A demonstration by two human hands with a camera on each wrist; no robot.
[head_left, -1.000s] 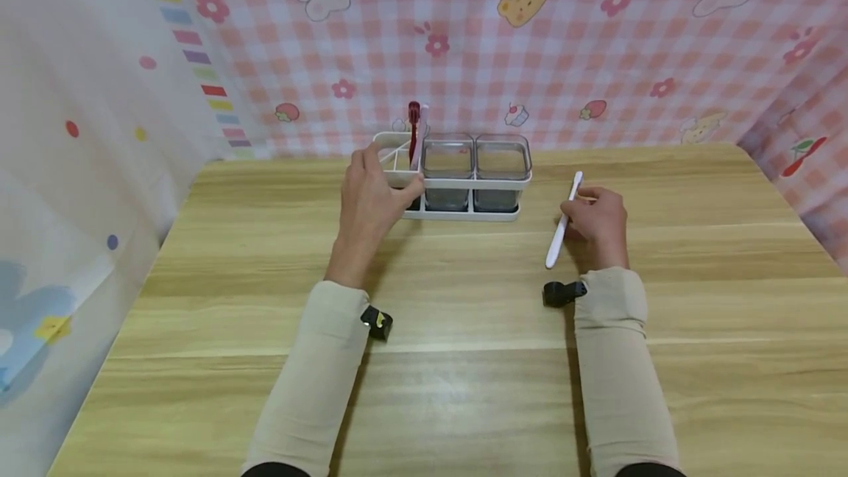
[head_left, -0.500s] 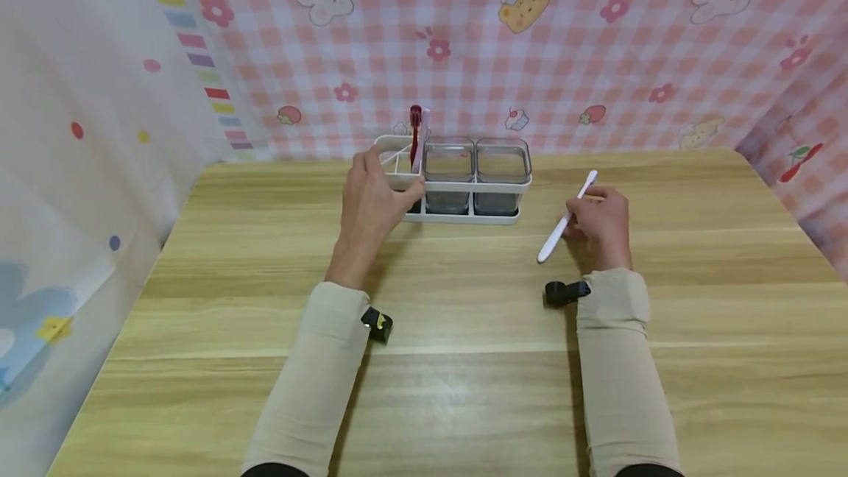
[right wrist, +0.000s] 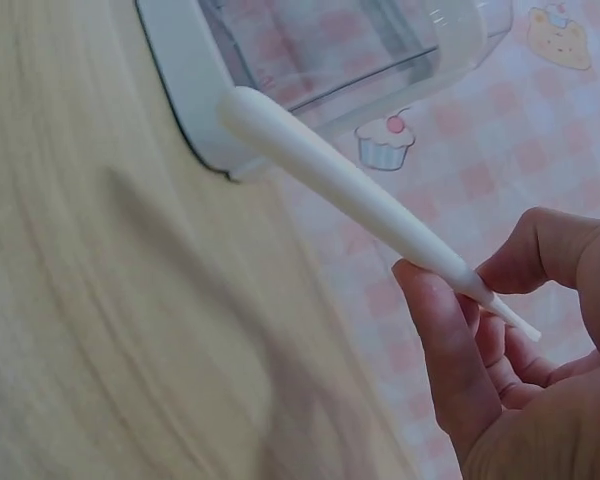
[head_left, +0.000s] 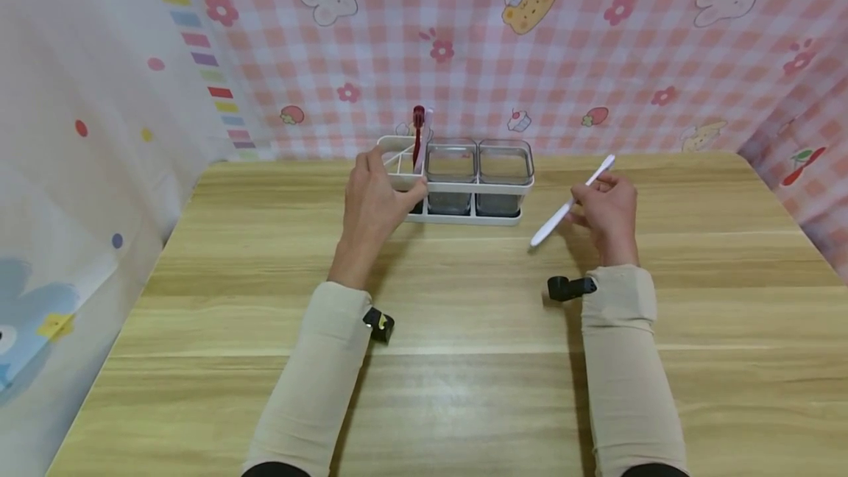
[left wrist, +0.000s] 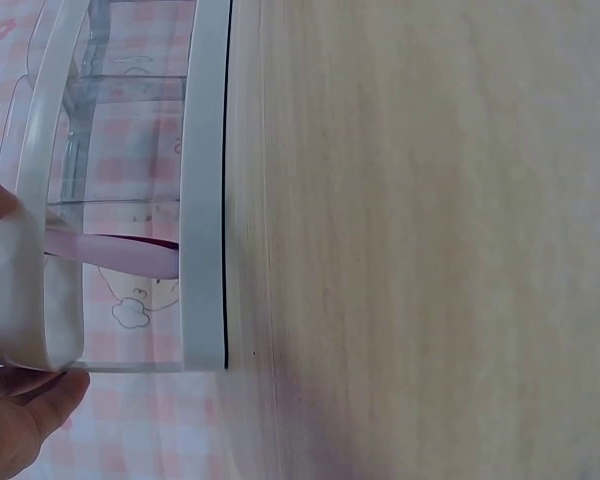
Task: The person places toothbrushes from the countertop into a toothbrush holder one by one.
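Note:
My left hand [head_left: 369, 205] grips the left end of a white toothbrush rack [head_left: 457, 187], thumb in front and fingers over the outer side. A red toothbrush [head_left: 418, 131] and a pale pink toothbrush [left wrist: 130, 256] stand in the rack's divided left section. Two clear cups, a middle one [head_left: 451, 201] and a right one [head_left: 498, 203], fill its other places. To the right of the rack, my right hand [head_left: 608, 212] pinches a white toothbrush [right wrist: 340, 190] between thumb and fingers, off the table. The brush slants, its thick handle end low and toward the rack. Fingers partly cover its thin end.
Behind the rack hangs a pink checked cloth [head_left: 397, 20], close to the table's back edge. A pale printed cloth [head_left: 79, 190] borders the left side. The wooden table [head_left: 464, 389] spreads out in front of the rack. Each sleeve carries a small black wrist camera [head_left: 568, 288].
My right hand has risen slightly toward the back and right. The white toothbrush has turned in it, its handle end swinging left and up toward the rack. My left hand stays on the rack.

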